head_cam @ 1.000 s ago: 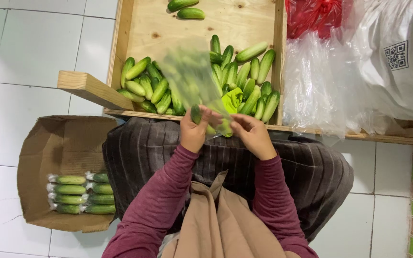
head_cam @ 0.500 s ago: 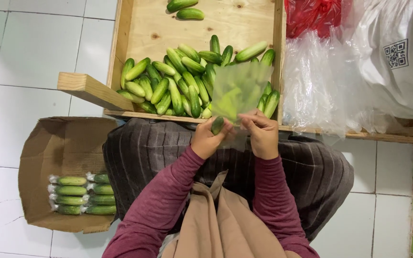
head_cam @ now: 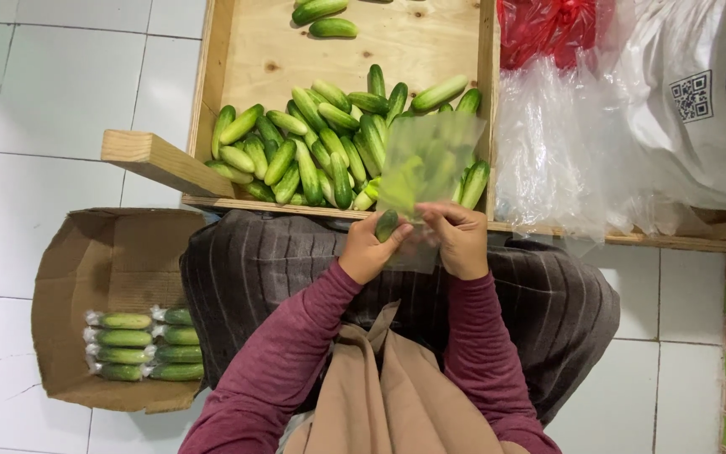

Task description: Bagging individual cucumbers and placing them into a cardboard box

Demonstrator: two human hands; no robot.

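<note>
My left hand [head_cam: 369, 248] grips a small green cucumber [head_cam: 386, 225] above my lap. Beside it my right hand [head_cam: 457, 240] pinches the lower edge of a clear plastic bag [head_cam: 428, 155], which stands up in front of the pile. The cucumber's tip sits at the bag's bottom edge. Behind both hands a wooden crate [head_cam: 212, 101] holds a heap of loose cucumbers [head_cam: 313, 155].
A cardboard box [head_cam: 86, 252] on the tiled floor at my left holds several bagged cucumbers [head_cam: 140, 345]. A wooden bar [head_cam: 157, 161] sticks out from the crate's corner. Clear and white plastic sacks [head_cam: 615, 126] and a red bag [head_cam: 548, 25] lie to the right.
The clear bag has swung from the left over the pile to the right and now stands upright. Both hands shifted slightly right, with the cucumber at the bag's edge.
</note>
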